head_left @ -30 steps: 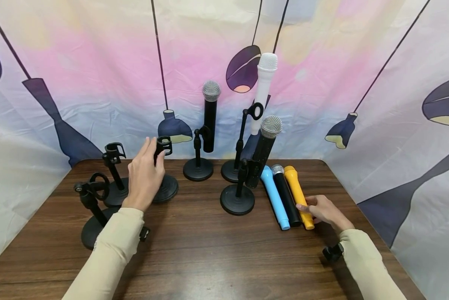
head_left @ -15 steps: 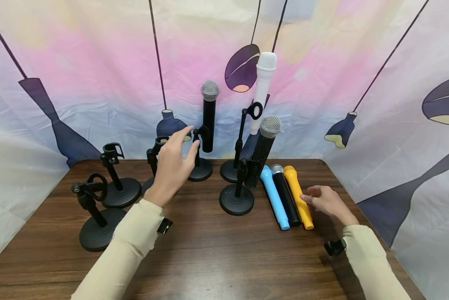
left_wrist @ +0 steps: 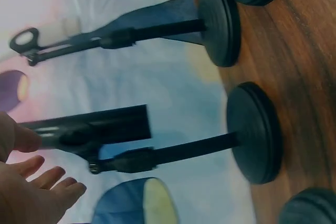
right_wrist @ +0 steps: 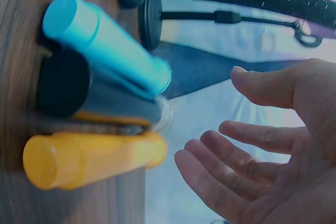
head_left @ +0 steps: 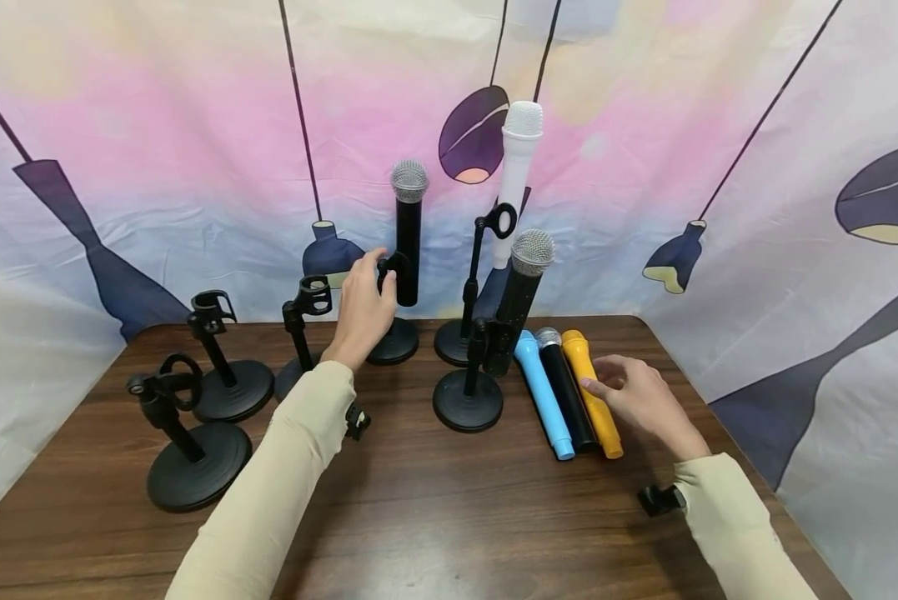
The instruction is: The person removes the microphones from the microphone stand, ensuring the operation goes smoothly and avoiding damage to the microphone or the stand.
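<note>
My left hand (head_left: 363, 312) reaches to the stand (head_left: 393, 343) at the back middle, which carries a black microphone (head_left: 408, 225) with a silver head. In the left wrist view, the thumb (left_wrist: 25, 139) is right at the microphone's body and the other fingers are loosely spread beside the clip. Over on the right, my right hand (head_left: 639, 396) hovers beside a yellow microphone (head_left: 597, 404), its fingers apart and nothing between them. That microphone lies alongside a black microphone (head_left: 566, 387) and a light blue microphone (head_left: 542, 392) on the table.
Three stands with vacant clips, a near one (head_left: 197, 462), a middle one (head_left: 231, 390) and a farther one (head_left: 295, 329), occupy the left. Right of centre, a tilted black microphone (head_left: 519, 287) sits in a short stand (head_left: 467, 402). A white microphone (head_left: 519, 154) rises behind it.
My left hand has moved right, from a vacant stand to the one with the black microphone. My right hand has drawn up and slightly back from the yellow microphone.
</note>
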Available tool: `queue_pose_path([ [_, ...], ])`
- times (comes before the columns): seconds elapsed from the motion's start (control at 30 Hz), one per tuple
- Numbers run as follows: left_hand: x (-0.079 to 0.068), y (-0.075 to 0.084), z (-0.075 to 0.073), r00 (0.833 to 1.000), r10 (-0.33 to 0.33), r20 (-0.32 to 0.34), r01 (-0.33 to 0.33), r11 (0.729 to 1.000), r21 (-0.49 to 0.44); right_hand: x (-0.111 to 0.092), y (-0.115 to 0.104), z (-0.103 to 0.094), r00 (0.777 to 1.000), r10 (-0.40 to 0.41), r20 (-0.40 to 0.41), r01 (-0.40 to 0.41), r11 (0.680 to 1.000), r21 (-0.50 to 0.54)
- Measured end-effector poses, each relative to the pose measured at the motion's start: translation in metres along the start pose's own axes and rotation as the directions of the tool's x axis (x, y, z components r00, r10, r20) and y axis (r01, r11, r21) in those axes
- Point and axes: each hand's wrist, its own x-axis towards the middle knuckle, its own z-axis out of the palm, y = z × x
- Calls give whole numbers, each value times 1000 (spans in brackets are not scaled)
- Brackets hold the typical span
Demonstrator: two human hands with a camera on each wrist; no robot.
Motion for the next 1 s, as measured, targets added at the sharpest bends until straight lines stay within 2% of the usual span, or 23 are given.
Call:
queue_pose_path([
  [0.2,13,-14,11,995,-91,45,91,996,-5,-8,-13,4,999,-32,-35,32,999,-13],
  [0.5,32,-29,19,982,-128,140,125,992,31,-18,-27,9,994,-79,-79,77,997,-29],
  [0.6,34,-35,22,980,-142,138,140,990,23,-20,-29,11,993,-81,-88,80,997,-14],
  [0.8,33,-42,20,988,-128,82,127,992,21,-22,-32,15,993,-79,-82,78,997,-6],
  [1.0,32,-41,16,985,-126,116,119,991,65,-22,-34,17,991,-99,-92,99,995,-13],
])
